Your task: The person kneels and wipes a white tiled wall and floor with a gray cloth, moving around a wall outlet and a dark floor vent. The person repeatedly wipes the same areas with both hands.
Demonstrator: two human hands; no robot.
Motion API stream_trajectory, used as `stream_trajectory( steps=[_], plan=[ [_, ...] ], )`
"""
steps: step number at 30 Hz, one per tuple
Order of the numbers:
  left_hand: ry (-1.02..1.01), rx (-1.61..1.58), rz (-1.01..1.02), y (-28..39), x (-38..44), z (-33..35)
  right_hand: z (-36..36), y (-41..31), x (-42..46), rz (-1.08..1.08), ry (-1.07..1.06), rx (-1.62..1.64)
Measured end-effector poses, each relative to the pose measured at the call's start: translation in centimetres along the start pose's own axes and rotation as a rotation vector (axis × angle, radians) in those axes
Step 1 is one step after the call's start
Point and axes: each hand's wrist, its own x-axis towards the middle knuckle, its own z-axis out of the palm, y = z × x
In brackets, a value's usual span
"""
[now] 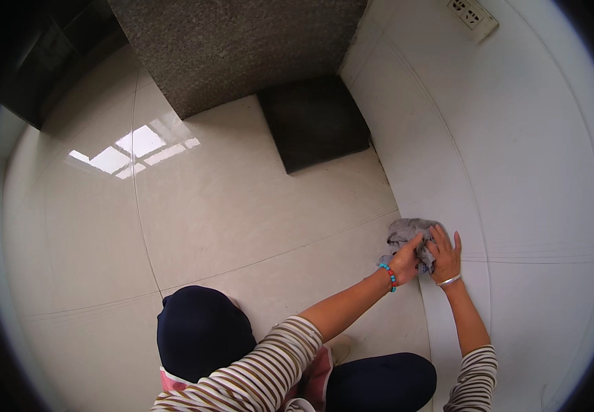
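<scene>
A crumpled grey cloth (411,229) is bunched where the tiled floor meets the white tiled wall. My left hand (406,261), with a turquoise and red bead bracelet at its wrist, grips the cloth from the near side. My right hand (445,256), wearing a silver bangle, presses on the cloth's right side against the wall. Its fingers are spread over the cloth and the wall, and part of the cloth is hidden beneath both hands.
Glossy beige floor tiles (214,216) stretch to the left. A black slab (317,123) lies in the corner by a speckled stone panel (256,46). A power socket (472,18) sticks out of the wall (529,170). My bent knees (204,329) are below.
</scene>
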Motion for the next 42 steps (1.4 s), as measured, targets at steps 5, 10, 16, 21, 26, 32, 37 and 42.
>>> stream_trajectory(
  steps=[5,10,16,21,26,32,37,42],
  plan=[
    [-0.043,-0.011,0.347,6.8,1.9,2.8,1.9,2.0,11.2,-0.117,0.132,-0.128],
    [0.176,0.208,0.578,16.0,1.0,5.0,2.1,3.2,26.9,-0.189,0.286,-0.254],
    [0.435,0.212,0.612,15.9,-1.2,-1.2,8.4,2.6,33.0,-0.131,0.235,-0.419],
    [0.492,0.205,0.504,13.3,-1.2,-5.2,13.2,0.8,21.4,-0.156,-0.002,-0.259],
    [0.373,0.371,0.240,8.2,0.5,-6.3,11.4,-1.3,8.2,-0.076,-0.148,-0.149],
    [0.274,0.483,-0.148,3.1,-0.7,-4.0,9.2,0.2,3.8,-0.083,-0.359,-0.059],
    [0.152,0.332,0.216,8.1,1.0,-1.4,5.2,1.1,16.5,-0.192,-0.061,-0.166],
    [0.200,0.236,0.404,14.5,-0.3,-1.1,6.6,0.9,21.4,-0.093,0.034,-0.241]
  ],
)
